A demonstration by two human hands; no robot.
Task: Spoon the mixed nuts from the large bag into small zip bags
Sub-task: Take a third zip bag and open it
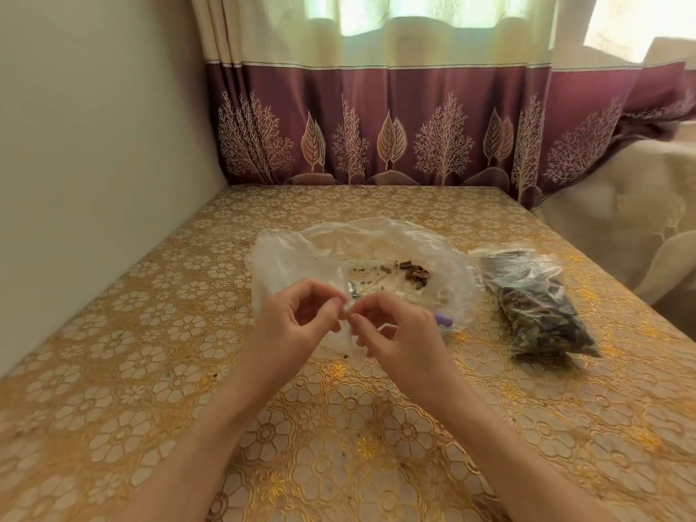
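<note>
Both hands pinching a small clear bag, large bag behind

- We are noting the tablecloth showing a golden-yellow ground with a repeating cream flower lace pattern.
- We are recording the curtain carrying a plum band printed with pale branching trees and tan leaves, under a cream upper part.
- We are seeing the large bag appearing clear and colourless, with a few brown nuts lying inside.
- We are observing the filled zip bag looking clear, its contents showing dark brown, olive and purplish-black.
- We are finding a small purple piece showing beside the right hand.
- We are noting the wall reading plain off-white.
</note>
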